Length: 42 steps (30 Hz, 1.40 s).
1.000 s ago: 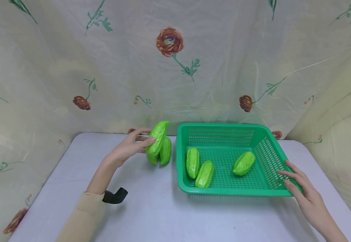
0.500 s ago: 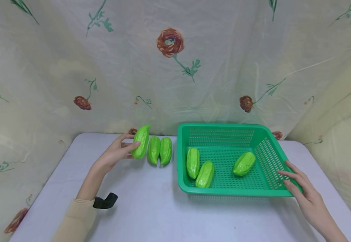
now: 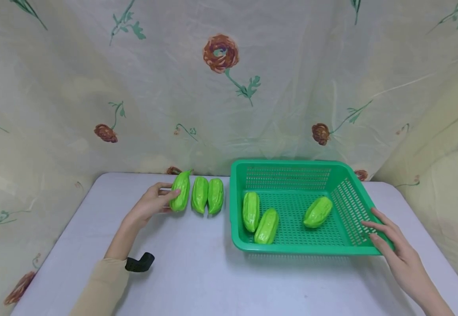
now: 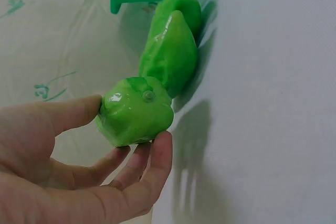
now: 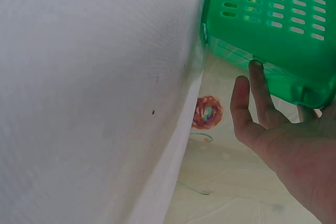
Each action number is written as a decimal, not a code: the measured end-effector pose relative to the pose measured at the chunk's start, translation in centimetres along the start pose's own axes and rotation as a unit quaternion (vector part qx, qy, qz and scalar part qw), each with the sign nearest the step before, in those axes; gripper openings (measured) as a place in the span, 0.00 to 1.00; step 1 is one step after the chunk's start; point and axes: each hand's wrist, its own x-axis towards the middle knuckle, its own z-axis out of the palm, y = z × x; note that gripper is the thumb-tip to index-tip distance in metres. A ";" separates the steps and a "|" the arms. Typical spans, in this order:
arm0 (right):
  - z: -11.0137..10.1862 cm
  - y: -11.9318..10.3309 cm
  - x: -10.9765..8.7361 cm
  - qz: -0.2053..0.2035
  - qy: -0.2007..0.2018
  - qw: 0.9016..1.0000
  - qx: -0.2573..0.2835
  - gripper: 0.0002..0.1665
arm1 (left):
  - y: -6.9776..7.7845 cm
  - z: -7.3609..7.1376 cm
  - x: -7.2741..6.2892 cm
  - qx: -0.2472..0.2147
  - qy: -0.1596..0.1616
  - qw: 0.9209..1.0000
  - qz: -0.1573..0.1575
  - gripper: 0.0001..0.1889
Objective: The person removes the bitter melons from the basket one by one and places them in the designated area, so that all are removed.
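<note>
While the left hand [image 3: 152, 203] is pinching a green gourd [image 3: 181, 191], its long axis is running forward, roughly parallel to two gourds [image 3: 200, 194] just rightward; the right hand [image 3: 398, 250], fingers spread, is touching the basket [image 3: 304, 249].

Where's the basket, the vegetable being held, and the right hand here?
Basket [image 3: 288, 210]: head view, a bare part of its floor.
Held vegetable [image 4: 134, 114]: left wrist view, its rounded end.
Right hand [image 3: 404, 257]: head view, back of the hand.

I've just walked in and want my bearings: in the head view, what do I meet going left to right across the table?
Left hand, gourd it holds, first loose gourd, second loose gourd, green basket, right hand.
</note>
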 end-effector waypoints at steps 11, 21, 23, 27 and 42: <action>0.0 0.1 0.2 0.003 0.001 1.000 -0.002 0.23 | -0.3 0.4 0.5 0.022 0.015 0.999 -0.020 0.38; 0.0 0.0 0.2 -0.001 0.007 1.000 -0.002 0.22 | -0.7 1.1 1.1 0.056 0.030 0.998 -0.021 0.36; 0.0 0.0 0.2 -0.002 0.007 1.000 -0.001 0.22 | -0.8 1.2 1.2 0.052 0.031 0.998 -0.021 0.35; 0.1 0.0 0.1 0.001 0.005 1.000 -0.001 0.22 | -0.9 1.2 1.3 0.045 0.029 0.998 -0.021 0.34; 0.1 -0.1 0.0 0.001 0.009 1.000 -0.002 0.22 | -0.2 0.8 0.7 0.063 0.035 0.997 -0.022 0.34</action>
